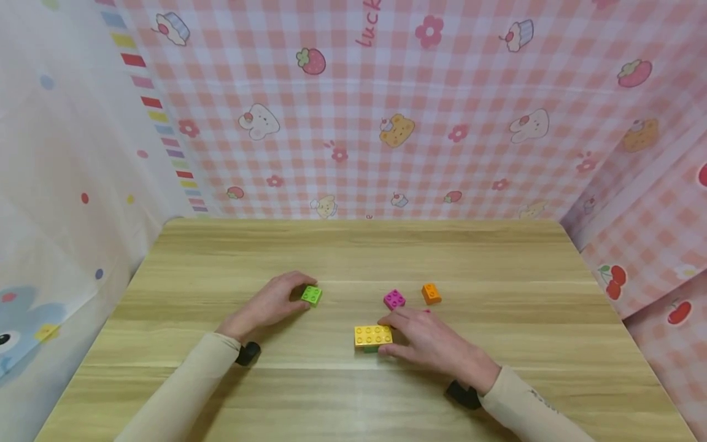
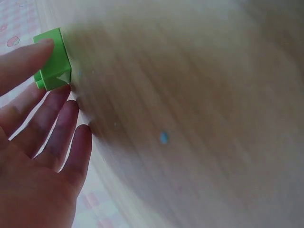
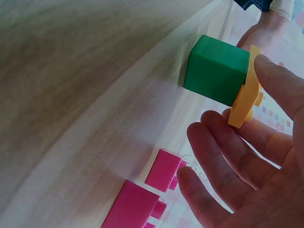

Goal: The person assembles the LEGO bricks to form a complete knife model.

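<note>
My left hand (image 1: 270, 302) pinches a small lime-green toy brick (image 1: 312, 296) between thumb and forefinger, its studs upward on the table. In the left wrist view, the thumb lies on one side of this brick (image 2: 56, 59). My right hand (image 1: 433, 344) pinches the right end of a flat yellow brick (image 1: 373, 334) with two rows of studs. Below the yellow piece sits a dark green brick (image 3: 216, 71), mostly hidden from the head view. Past the right fingers lies a magenta brick (image 1: 394, 299); another magenta brick (image 1: 427, 311) is largely covered by that hand.
An orange brick (image 1: 431, 293) lies on the wooden table (image 1: 265, 393), beyond the right hand. Behind the table hangs a pink checked cloth (image 1: 353, 166), with a pale patterned cloth (image 1: 72, 147) on the left.
</note>
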Demonstrator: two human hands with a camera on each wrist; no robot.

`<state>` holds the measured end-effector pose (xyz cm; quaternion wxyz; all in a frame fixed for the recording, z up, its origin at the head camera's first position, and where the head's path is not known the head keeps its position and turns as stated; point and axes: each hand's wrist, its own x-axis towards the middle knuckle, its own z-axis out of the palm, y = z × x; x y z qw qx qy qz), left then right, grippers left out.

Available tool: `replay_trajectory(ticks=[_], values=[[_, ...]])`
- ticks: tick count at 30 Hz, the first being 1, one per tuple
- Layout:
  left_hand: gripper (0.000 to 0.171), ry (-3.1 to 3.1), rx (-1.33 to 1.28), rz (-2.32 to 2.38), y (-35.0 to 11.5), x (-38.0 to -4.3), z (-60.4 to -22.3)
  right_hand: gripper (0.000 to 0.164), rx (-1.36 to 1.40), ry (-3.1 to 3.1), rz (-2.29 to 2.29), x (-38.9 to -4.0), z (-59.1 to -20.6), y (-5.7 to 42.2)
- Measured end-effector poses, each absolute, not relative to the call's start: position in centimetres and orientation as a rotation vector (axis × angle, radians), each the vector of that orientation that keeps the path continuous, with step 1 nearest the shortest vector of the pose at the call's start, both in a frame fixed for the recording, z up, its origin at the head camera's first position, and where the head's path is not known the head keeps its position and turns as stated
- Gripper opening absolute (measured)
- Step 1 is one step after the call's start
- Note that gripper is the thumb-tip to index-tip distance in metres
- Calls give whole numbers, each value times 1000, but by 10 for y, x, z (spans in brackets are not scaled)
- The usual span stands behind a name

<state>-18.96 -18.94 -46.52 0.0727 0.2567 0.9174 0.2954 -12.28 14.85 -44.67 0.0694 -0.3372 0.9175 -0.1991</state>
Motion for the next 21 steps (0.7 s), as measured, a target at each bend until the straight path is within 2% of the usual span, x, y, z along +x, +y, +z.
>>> replay_trajectory(ticks=[8, 21], values=[[36, 2787, 782, 883, -186, -188, -464, 52, -1009, 2756, -588, -124, -447, 149], [37, 2791, 873, 936, -160, -159, -445, 55, -976, 2751, -627, -123, -447, 151]])
